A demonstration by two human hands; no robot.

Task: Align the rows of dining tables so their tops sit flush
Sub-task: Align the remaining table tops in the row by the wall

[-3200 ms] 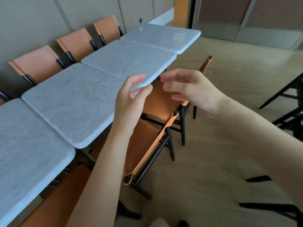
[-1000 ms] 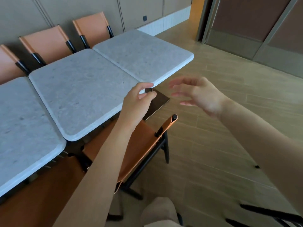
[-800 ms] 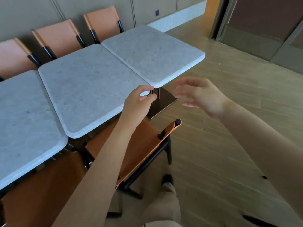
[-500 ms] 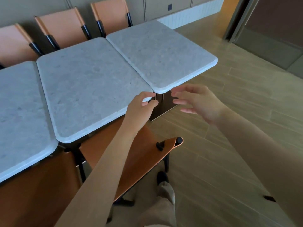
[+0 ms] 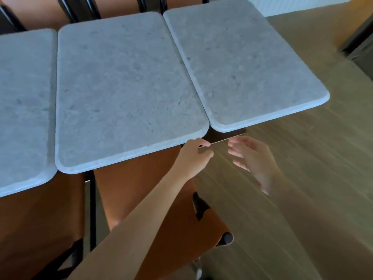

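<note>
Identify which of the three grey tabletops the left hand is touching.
The middle tabletop: the left hand touches its near right corner. The end tabletop and the left tabletop are untouched.

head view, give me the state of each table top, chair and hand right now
middle table top: bare, near corner held by left hand
right table top: bare, near edge set back from the middle top's
left table top: bare, partly out of frame
left hand: fingers curled on the corner
right hand: open, blurred, touching nothing
orange chair: tucked under
</note>
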